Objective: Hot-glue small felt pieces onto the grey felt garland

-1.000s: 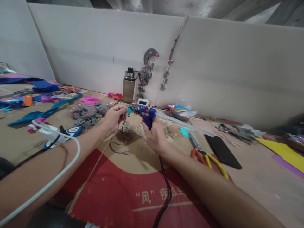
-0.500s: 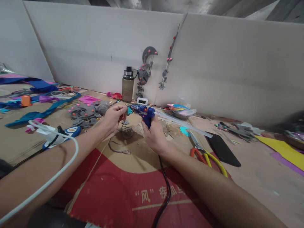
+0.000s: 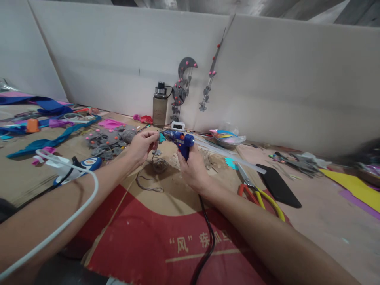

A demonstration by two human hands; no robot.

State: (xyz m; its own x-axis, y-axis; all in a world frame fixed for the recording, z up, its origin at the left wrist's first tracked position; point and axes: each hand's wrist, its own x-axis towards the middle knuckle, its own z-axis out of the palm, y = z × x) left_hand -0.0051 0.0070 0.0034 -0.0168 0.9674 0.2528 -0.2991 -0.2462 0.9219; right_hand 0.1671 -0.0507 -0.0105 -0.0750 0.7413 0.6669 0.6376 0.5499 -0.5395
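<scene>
My right hand (image 3: 192, 166) is wrapped round the handle of a blue hot glue gun (image 3: 184, 145), which points left. A long clear glue stick (image 3: 228, 155) juts from its back end. Right at the nozzle, my left hand (image 3: 144, 146) pinches a small turquoise cut-out piece (image 3: 162, 137); its exact shape is partly hidden by the fingers. Grey yarn (image 3: 159, 165) hangs below the left fingers and lies in a loose tangle on the cardboard. Whether the nozzle touches the piece, I cannot tell.
Scissors (image 3: 251, 184) and a black phone-like slab (image 3: 277, 186) lie to the right. A bottle (image 3: 160, 105) and a small digital clock (image 3: 178, 126) stand behind. Grey felt pieces with pink dots (image 3: 103, 138) lie left. A black cord (image 3: 209, 229) and a white cable (image 3: 86, 213) run near my arms.
</scene>
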